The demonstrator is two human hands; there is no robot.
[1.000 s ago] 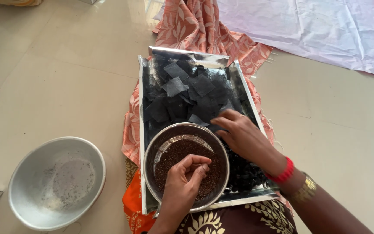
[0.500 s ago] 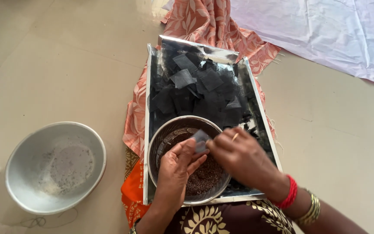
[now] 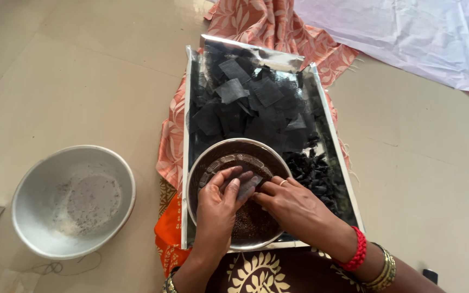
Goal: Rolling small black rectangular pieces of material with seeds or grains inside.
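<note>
I am seeing both hands, left (image 3: 219,202) and right (image 3: 294,205), pinching one dark square (image 3: 247,186) together over the bowl (image 3: 238,195) of brown grains, sitting in the tray (image 3: 338,142).

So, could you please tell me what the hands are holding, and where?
Both hands, left and right, pinch a small dark square piece by its edges, over the bowl.

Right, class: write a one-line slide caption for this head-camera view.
Left hand and right hand pinch a small dark square piece over a round metal bowl of brown granules.
</note>
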